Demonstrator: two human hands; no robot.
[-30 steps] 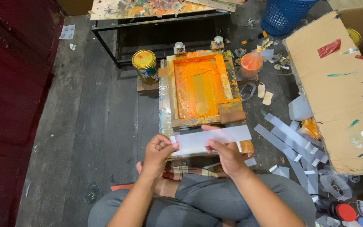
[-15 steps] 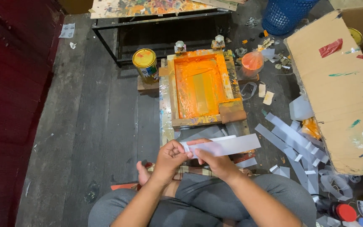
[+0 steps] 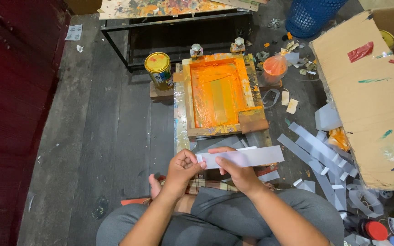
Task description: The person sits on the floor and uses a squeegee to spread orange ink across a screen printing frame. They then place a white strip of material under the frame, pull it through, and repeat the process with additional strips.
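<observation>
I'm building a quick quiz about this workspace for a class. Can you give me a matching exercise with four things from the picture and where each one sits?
Things:
1. pale paper strip
2. yellow-lidded can
3. blue basket
4. cardboard sheet

Places:
A. at the right edge of the picture, beside a scatter of grey strips
B. at the top edge of the picture, right of the black frame
C. held between the left hand and the right hand
D. just left of the orange printing screen

Pairs: 1-C, 2-D, 3-B, 4-A
</observation>
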